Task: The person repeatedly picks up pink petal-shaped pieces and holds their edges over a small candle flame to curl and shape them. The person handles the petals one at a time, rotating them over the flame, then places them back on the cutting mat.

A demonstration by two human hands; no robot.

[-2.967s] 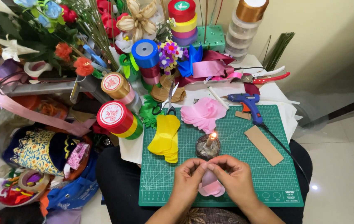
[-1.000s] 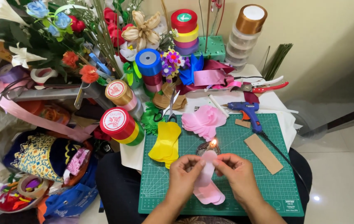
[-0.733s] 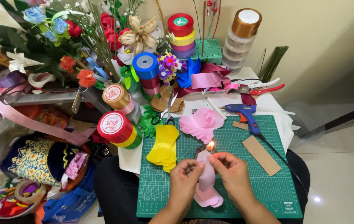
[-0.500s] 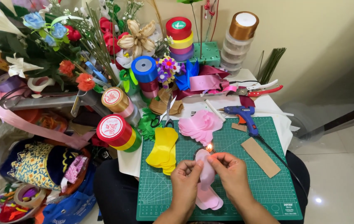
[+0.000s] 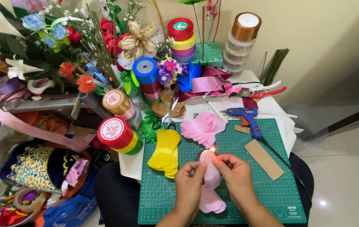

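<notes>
Both hands hold one pink ribbon petal upright over the green cutting mat. My left hand pinches its left edge and my right hand pinches its right edge. The petal's top edge is at a small candle flame. More pink petals lie on the mat below my hands. A stack of yellow petals lies to the left and a pile of pink petals sits beyond the flame.
A blue glue gun and a brown cardboard strip lie on the mat's right. Scissors, red-handled cutters, ribbon rolls and artificial flowers crowd the back and left. Bags lie on the floor at the left.
My hands lifted the pink petal off the mat and brought its top edge up to the flame. The view shifted slightly.
</notes>
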